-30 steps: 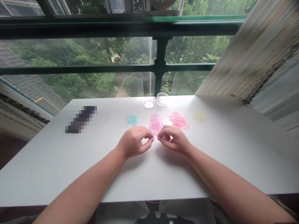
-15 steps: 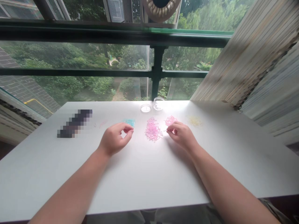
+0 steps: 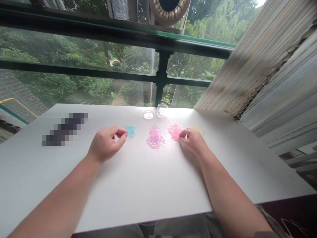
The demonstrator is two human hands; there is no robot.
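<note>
My left hand (image 3: 107, 142) hovers left of a pile of small turquoise loops (image 3: 130, 131), thumb and index fingertip closed together; whatever they pinch is too small to make out. At the right edge of a coral-pink pile of similar loops (image 3: 174, 132) is my right hand (image 3: 193, 139), its fingertips pinched, with their contents hidden. Between the hands lies a larger pinkish-purple pile (image 3: 155, 138), whose pieces look like thin, paper-clip-shaped loops. A yellow pile (image 3: 198, 128) is partly covered by my right hand.
Behind the piles, near the window, stand a clear round container (image 3: 162, 111) and a shallow clear lid (image 3: 148, 115). A blurred-out dark object (image 3: 64, 129) lies at left on the white table (image 3: 138, 185). A striped curtain (image 3: 223, 72) hangs at right.
My right hand has moved from beside the purple pile to the right edge of the coral-pink pile. My left hand has drawn slightly left, off the turquoise pile. The view has tilted and shifted right.
</note>
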